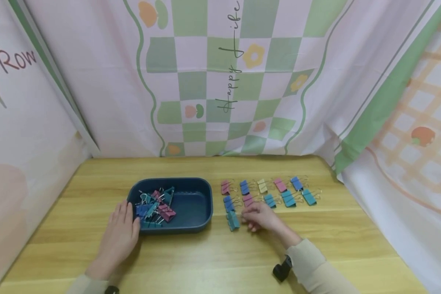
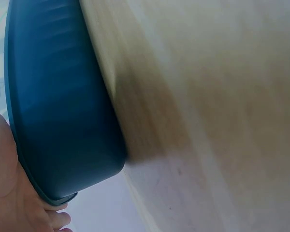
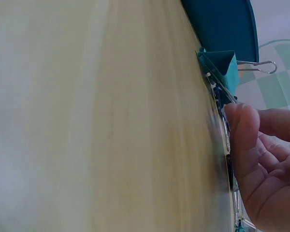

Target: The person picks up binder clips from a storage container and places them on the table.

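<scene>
My right hand (image 1: 261, 216) pinches a wire handle of a teal binder clip (image 1: 233, 220) between thumb and fingertip. In the right wrist view that teal clip stands on the table, its other wire handle (image 3: 263, 66) sticking up. My left hand (image 1: 120, 228) rests with straight fingers against the left end of a dark blue tray (image 1: 202, 224). Inside the tray, toward its left side, lies a jumble of blue, teal and pink binder clips (image 1: 166, 212). In the left wrist view the hand touches the tray's rim, and the tray's wall (image 2: 63, 106) hides the contents.
Two rows of binder clips lie right of the tray, among them a yellow clip (image 1: 262, 186), a pink clip (image 1: 280, 185) and a blue clip (image 1: 296, 183). All stand on a wooden table (image 1: 213, 261). A printed curtain (image 1: 224, 81) hangs behind and along both sides.
</scene>
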Tool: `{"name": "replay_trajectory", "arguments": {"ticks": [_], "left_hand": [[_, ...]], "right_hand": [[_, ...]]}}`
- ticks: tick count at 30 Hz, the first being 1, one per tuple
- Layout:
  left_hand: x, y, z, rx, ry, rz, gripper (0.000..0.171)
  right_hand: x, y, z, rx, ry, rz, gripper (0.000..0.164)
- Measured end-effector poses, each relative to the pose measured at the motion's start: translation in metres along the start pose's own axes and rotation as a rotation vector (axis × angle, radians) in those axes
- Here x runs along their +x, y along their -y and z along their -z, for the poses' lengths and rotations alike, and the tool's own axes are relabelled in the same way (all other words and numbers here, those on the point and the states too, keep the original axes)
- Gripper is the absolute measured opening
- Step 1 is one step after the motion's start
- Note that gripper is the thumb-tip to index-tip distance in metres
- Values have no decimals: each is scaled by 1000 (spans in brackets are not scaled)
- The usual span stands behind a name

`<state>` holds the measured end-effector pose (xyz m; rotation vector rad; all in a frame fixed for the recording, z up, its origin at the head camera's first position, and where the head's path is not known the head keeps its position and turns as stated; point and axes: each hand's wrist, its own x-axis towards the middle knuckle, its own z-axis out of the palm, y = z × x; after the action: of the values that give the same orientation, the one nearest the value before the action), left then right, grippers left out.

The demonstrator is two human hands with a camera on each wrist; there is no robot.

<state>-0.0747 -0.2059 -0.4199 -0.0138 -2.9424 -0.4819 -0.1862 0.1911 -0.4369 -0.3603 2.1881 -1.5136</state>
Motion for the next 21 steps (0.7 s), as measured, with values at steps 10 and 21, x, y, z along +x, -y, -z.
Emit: {"name": "replay_trajectory", "arguments": {"ticks": [10,21], "left_hand": [[0,1,-1,-9,5,5,56],[1,2,-2,-3,18,8,57]], "right_hand": [[-4,2,4,-116,4,4,20],[-5,4,6,-174,-23,-23,18]]}}
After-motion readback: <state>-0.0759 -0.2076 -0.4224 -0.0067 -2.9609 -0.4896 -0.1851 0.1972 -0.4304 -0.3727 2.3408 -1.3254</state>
